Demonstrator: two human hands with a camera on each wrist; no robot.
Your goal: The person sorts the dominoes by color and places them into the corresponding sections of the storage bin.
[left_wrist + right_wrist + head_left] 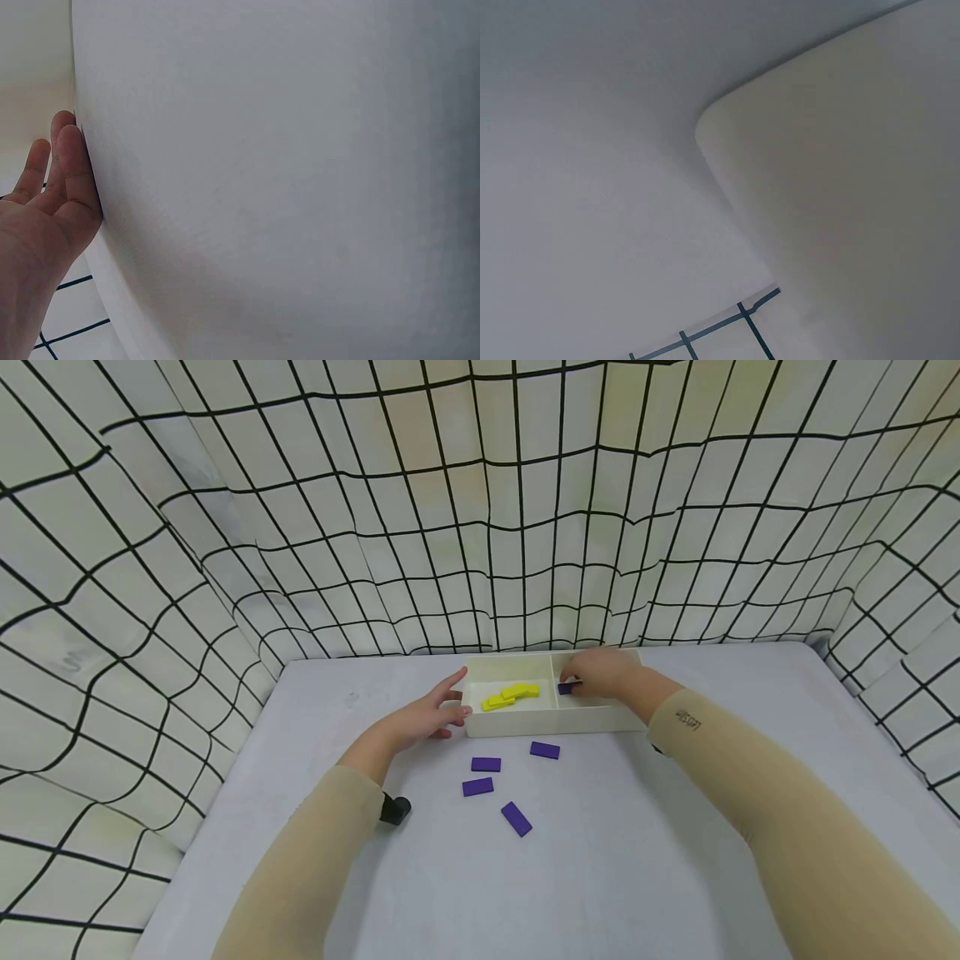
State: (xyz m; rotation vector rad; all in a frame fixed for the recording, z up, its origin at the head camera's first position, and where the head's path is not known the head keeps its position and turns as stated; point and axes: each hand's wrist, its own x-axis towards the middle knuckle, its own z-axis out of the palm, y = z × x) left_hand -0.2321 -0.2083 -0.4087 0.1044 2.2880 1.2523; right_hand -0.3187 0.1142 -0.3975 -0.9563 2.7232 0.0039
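A white two-compartment box [510, 724] stands on the table near the back. Inside its right compartment, my right hand [600, 671] pinches a dark purple block [566, 688] with curled fingers, close by the divider. My left hand [425, 718] is at the box's left end, its fingers spread and fairly straight, fingertips right at the wall. Several yellow blocks [521, 691] lie in a loose pile in the left compartment. In the right wrist view only the outer corner of the box [817, 165] shows; the hand is out of that picture.
Several purple blocks lie scattered on the white table [622, 860] in front of the box, the closest one [544, 750] just before its front wall. Behind and at both sides rise white walls covered by a black grid net [487, 527].
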